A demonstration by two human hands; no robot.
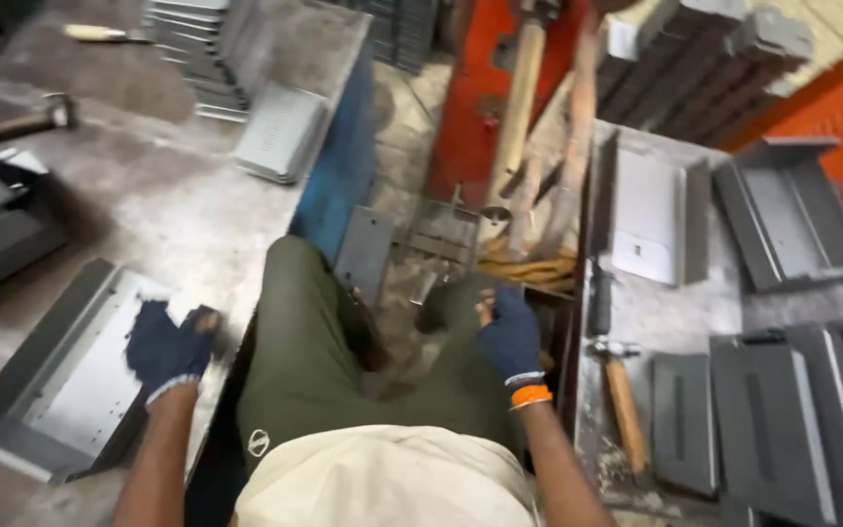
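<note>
While the head view is blurred by motion, a seated person in olive trousers [295, 342] and a pale shirt [382, 483] is seen from above between two grey work areas. At nine o'clock a worn, dusty surface [178, 195] is spread out, and on its near edge at eight o'clock a shallow grey metal tray [60, 381] is laid. The left hand [170, 346], in a dark fingerless glove with a pale cuff, is pressed flat on the near corner of that tray; its grip is spread open and nothing is grasped. At eleven o'clock a stack of grey metal plates [202, 49] is piled, with a single embossed plate [280, 132] leaning just beside it. A hammer [26, 122] is laid at ten o'clock, and a pale-handled tool [100, 34] farther back.

At five o'clock the right hand [509, 332], gloved in dark blue with an orange cuff, is held over the right knee; its fingers are curled, but whether anything is clasped cannot be told. At three o'clock a second surface [656, 312] is seen, loaded with folded grey sheet-metal parts [782, 215] and a white panel [644, 220]. A wooden-handled hammer [622, 400] is laid along its near edge at four o'clock. At twelve o'clock an orange machine frame [475, 88] is stood on the littered concrete floor [402, 107], with long wooden handles [519, 98] propped against it. A blue panel [343, 166] is seen below the left surface's edge.
</note>
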